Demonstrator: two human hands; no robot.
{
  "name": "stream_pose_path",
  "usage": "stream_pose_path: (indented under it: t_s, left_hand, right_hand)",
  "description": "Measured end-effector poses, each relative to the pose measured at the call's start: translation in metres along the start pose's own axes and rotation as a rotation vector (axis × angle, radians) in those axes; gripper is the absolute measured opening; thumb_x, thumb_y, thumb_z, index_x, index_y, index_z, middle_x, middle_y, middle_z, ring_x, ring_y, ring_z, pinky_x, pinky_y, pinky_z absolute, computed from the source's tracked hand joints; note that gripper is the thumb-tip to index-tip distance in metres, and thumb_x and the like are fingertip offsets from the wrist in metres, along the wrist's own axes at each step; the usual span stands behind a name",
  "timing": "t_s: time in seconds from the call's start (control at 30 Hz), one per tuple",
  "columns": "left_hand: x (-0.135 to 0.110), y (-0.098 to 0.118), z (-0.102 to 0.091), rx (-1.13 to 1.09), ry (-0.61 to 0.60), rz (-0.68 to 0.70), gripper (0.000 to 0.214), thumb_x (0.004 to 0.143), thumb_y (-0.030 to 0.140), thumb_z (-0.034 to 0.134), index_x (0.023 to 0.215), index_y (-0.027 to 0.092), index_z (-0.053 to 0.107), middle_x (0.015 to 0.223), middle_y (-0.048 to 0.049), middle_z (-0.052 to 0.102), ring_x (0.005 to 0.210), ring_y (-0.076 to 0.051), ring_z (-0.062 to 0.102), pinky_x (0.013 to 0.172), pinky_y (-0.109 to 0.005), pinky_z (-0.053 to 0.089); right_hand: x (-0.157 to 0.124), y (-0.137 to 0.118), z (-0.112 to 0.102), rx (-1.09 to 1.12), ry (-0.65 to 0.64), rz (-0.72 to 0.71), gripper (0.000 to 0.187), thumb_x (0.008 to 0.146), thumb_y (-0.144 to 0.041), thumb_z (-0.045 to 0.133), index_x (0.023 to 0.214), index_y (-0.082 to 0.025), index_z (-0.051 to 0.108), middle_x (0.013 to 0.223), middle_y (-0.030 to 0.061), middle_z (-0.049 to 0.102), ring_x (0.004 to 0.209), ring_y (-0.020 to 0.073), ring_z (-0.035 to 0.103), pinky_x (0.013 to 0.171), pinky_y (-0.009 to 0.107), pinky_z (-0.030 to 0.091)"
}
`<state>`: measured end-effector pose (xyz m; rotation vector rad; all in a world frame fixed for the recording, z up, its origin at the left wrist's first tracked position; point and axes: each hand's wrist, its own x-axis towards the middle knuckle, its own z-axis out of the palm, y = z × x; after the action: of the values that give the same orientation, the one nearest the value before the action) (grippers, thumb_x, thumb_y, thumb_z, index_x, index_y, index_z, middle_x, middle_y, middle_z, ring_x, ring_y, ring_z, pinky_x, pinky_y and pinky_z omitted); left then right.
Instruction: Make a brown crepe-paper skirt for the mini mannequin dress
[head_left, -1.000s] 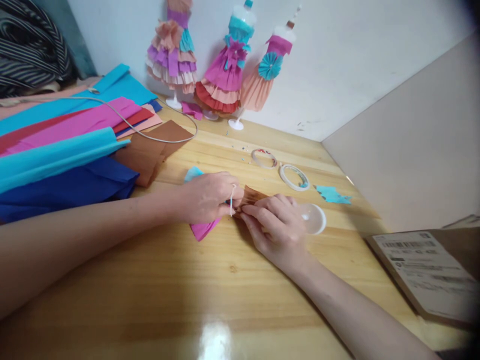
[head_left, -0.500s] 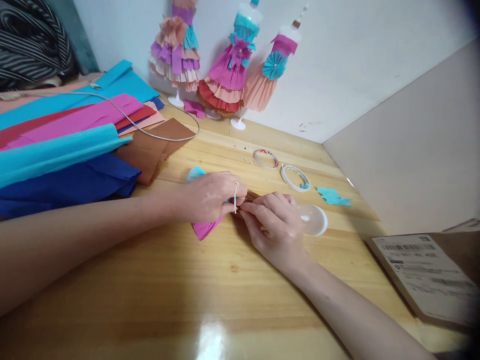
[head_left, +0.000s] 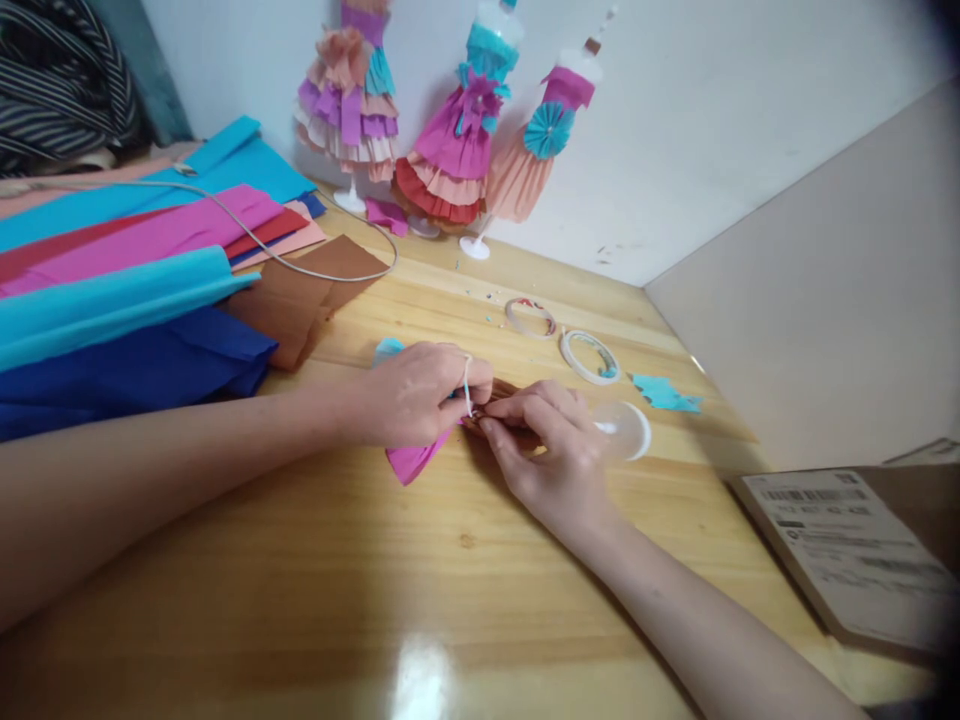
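A small dress figure lies on its side under both hands, with brown pleated crepe paper [head_left: 510, 388] around its middle. Magenta paper [head_left: 416, 460] and a bit of light blue paper [head_left: 388, 348] show at its left end. A clear, white-rimmed round base [head_left: 630, 432] sticks out at the right. My left hand [head_left: 427, 395] is closed over the figure's upper part, a thin white string [head_left: 467, 388] running taut from its fingers. My right hand [head_left: 555, 440] pinches the brown paper where the string meets it. The fingertips hide the exact contact.
Three paper-dressed figures [head_left: 457, 150] stand against the wall. Folded crepe paper sheets [head_left: 135, 240] and a grey cable [head_left: 300, 268] lie at the left. Beyond the hands are two tape rolls [head_left: 591, 357], small beads and a torn blue scrap [head_left: 666, 393]. A cardboard box [head_left: 840, 560] sits at right.
Both hands stay at the figure with only small finger shifts. The white string now slants toward the right fingertips, and the clear base has shifted slightly left and up.
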<state>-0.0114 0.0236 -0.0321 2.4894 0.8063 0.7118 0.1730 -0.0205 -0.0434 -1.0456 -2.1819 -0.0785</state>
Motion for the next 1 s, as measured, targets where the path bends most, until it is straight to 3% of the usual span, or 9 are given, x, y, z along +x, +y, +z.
stream_pose_path:
  t_s: [0.33, 0.67, 0.87, 1.0]
  left_hand:
    - [-0.001, 0.006, -0.003, 0.019, -0.012, -0.041, 0.008, 0.078, 0.010, 0.053, 0.081, 0.017, 0.057, 0.075, -0.0004, 0.061, 0.070, -0.014, 0.056, 0.064, -0.024, 0.039]
    - [-0.002, 0.002, 0.002, 0.032, -0.005, 0.037, 0.002, 0.082, 0.015, 0.055, 0.081, 0.017, 0.056, 0.080, -0.0015, 0.062, 0.077, -0.015, 0.056, 0.070, -0.026, 0.042]
    - [-0.003, -0.001, 0.006, 0.044, -0.012, 0.078, 0.010, 0.084, 0.012, 0.050, 0.086, 0.014, 0.059, 0.087, -0.0063, 0.066, 0.085, -0.018, 0.058, 0.077, -0.029, 0.044]
    - [-0.002, 0.000, 0.004, 0.022, -0.023, 0.056, 0.014, 0.085, 0.012, 0.047, 0.087, 0.016, 0.060, 0.087, -0.0045, 0.066, 0.084, -0.017, 0.059, 0.075, -0.028, 0.043]
  right_hand:
    - [0.003, 0.003, -0.005, 0.079, -0.047, 0.158, 0.007, 0.076, -0.018, 0.067, 0.082, -0.019, 0.065, 0.074, 0.0029, 0.057, 0.069, 0.0182, 0.056, 0.057, 0.033, 0.043]
    - [0.005, 0.005, -0.005, 0.026, -0.007, 0.057, 0.010, 0.080, -0.019, 0.064, 0.072, -0.019, 0.068, 0.065, 0.0024, 0.055, 0.063, 0.0159, 0.049, 0.056, 0.032, 0.037]
    - [0.005, 0.007, -0.005, -0.041, 0.007, -0.014, 0.010, 0.082, -0.018, 0.063, 0.073, -0.018, 0.067, 0.066, 0.0037, 0.058, 0.064, 0.0166, 0.049, 0.060, 0.034, 0.037]
    - [0.005, 0.006, -0.005, -0.043, 0.015, -0.018, 0.011, 0.082, -0.019, 0.062, 0.072, -0.019, 0.067, 0.065, 0.0031, 0.058, 0.063, 0.0165, 0.049, 0.061, 0.035, 0.036]
